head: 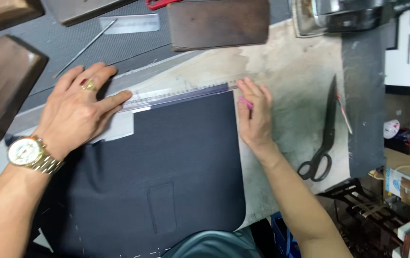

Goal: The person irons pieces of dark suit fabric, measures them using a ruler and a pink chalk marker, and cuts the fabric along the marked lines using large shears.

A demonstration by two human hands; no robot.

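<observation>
A dark navy fabric piece (176,157) lies flat on the worn work table (291,71), with chalk lines and a stitched rectangle on it. A clear plastic ruler (181,93) lies along the fabric's top edge. My left hand (78,110), wearing a gold ring and a gold watch, presses flat on the ruler's left end, fingers spread. My right hand (255,117) rests at the fabric's upper right corner by the ruler's right end and pinches a small pink piece of chalk (245,102).
Black tailor's shears (324,136) lie on the table to the right. Dark wooden blocks (219,24) (4,86) sit at the top and left. A second clear ruler (131,24) and a thin metal rod (85,48) lie at the back. An iron (339,16) stands top right.
</observation>
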